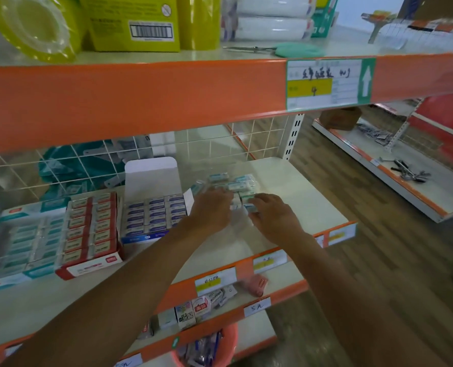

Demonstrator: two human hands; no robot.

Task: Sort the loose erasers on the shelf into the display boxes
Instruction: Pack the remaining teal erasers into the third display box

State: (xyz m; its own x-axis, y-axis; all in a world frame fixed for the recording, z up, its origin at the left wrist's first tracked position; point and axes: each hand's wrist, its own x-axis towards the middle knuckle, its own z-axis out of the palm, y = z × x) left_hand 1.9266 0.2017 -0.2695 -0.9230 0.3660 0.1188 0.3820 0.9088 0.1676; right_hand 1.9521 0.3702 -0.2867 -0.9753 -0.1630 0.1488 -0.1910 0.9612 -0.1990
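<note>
Boxes (153,214) look near full, but a pile of erasers (237,184) lies loose on the shelf (304,189) beside them; right hand (275,219) pinches one, left hand (210,211) reaches into the pile, grip unclear.

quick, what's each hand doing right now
left hand: fingers over the loose erasers, grip hidden, cannot tell
right hand: closed, pinching one eraser

The shelf board (299,186) is smooth and faintly glossy. The display boxes (153,210) at left are printed cardboard. The loose erasers (236,184) carry shiny clear film. The floor (379,260) at right is matt wood planks.
</note>
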